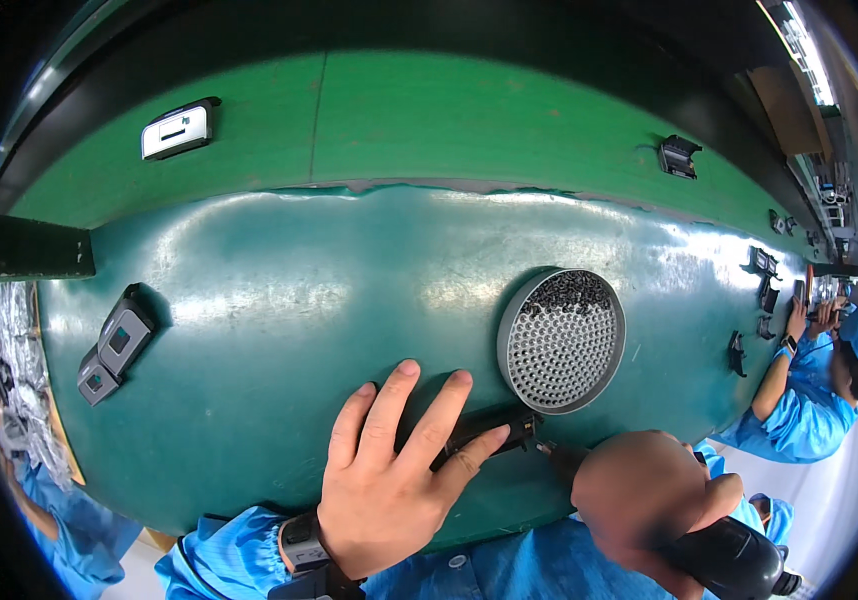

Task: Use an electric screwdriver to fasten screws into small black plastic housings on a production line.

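My left hand lies over a long black plastic part on the green mat, holding it down with spread fingers and the thumb across its right end. Most of that part is hidden under the hand. My right hand, blurred, is wrapped round a black electric screwdriver. The driver's tip points left, close to the part's right end; whether they touch I cannot tell. Just beyond sits a round grey metal tray with rows of holes and small dark screws heaped at its far side.
Grey-and-black housings lie at the left. On the green ledge behind are a white-faced part and a black bracket. Several black pieces lie at the right, near a co-worker in blue. Plastic-wrapped items fill the far left.
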The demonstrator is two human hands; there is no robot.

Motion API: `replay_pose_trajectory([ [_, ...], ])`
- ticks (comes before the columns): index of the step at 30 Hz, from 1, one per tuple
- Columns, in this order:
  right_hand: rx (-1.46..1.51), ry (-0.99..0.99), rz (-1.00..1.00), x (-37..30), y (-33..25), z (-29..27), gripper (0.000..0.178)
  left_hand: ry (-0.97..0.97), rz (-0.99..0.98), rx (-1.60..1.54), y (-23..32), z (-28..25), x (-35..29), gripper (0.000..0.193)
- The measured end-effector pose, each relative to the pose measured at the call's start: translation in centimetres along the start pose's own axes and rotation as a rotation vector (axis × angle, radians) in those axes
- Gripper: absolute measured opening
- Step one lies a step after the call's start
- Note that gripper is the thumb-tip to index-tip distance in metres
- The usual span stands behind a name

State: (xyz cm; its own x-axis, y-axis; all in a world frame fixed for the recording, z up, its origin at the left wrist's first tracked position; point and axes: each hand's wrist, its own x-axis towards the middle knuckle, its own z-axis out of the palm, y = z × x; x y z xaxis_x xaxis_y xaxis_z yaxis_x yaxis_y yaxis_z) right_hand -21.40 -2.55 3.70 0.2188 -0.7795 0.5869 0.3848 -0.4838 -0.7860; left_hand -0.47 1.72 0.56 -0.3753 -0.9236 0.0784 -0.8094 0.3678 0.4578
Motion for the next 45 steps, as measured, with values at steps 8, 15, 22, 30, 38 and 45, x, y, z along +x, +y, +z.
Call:
replay_pose_trajectory([
  [8,-0.015,0.009,-0.029,-0.4,0.4,0.2,0.064,0.004,0.003,0.001,-0.1,0.2,-0.1,0.034],
  [15,0.040,0.036,-0.042,-0.1,0.8,0.3,0.063,0.017,0.019,0.006,0.0,0.0,0.1,0.036],
  [22,-0.032,0.024,-0.064,-0.3,0.9,0.6,0.064,-0.003,0.009,-0.014,-0.2,0.1,0.2,0.042],
  [30,-0.113,0.108,-0.143,-1.1,1.9,0.8,0.059,-0.028,-0.001,-0.081,0.0,-0.3,0.1,0.042],
  [38,-0.098,0.254,-0.223,2.3,1.9,-1.5,0.066,0.087,0.132,-0.118,-0.1,0.0,0.1,0.048],
  [45,-0.057,0.178,-0.211,2.6,3.6,-3.5,0.074,0.122,0.075,-0.132,0.1,0.7,0.4,0.052],
])
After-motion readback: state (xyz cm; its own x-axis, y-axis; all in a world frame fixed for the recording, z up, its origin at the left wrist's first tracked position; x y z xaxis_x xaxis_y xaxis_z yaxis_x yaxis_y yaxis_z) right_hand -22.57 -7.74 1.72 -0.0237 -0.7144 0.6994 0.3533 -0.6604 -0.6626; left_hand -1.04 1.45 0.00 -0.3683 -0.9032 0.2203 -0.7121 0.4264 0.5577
